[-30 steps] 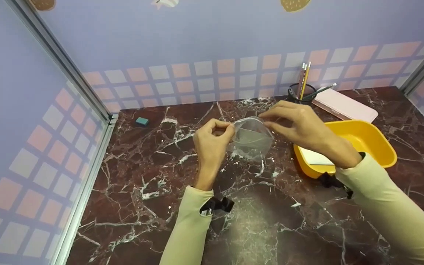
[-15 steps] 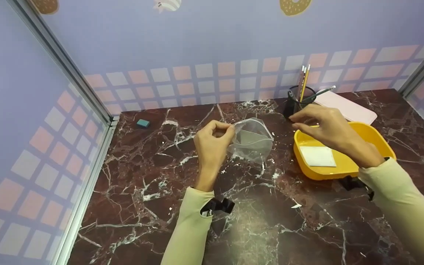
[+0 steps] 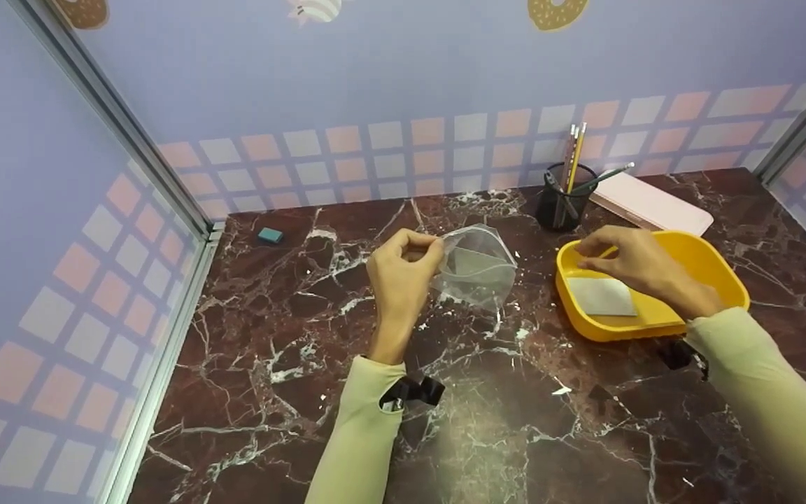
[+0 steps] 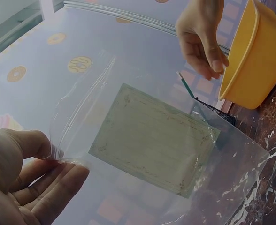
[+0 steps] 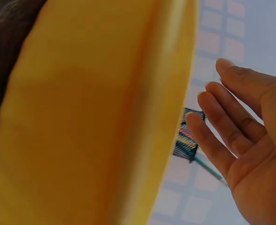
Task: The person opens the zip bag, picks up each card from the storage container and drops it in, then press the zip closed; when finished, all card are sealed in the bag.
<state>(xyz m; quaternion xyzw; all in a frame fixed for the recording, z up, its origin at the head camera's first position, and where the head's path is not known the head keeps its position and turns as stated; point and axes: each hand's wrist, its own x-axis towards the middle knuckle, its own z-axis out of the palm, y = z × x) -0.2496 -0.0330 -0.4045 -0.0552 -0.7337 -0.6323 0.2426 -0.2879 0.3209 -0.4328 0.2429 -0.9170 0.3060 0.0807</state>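
My left hand (image 3: 404,269) pinches the top edge of a clear zip bag (image 3: 478,269) between thumb and fingers. Inside the bag lies a pale green card with a decorated border (image 4: 152,140), plain in the left wrist view. My right hand (image 3: 630,260) is over the yellow tub (image 3: 714,280), its fingers relaxed and holding nothing. Within the tub, a white rectangular packet or card (image 3: 600,297) rests at the left end. In the right wrist view, the tub's wall fills the left half, beside my loosely bent fingers (image 5: 222,122).
A black mesh cup (image 3: 561,206) of pencils stands behind the tub. To its right lies a pink flat case (image 3: 655,199). A small teal block (image 3: 270,235) sits at the back left of the marbled table (image 3: 270,420). Patterned panels border the back and sides.
My right hand has left the bag's edge and moved right and down to the yellow tub. The left hand still holds the bag in the same place.
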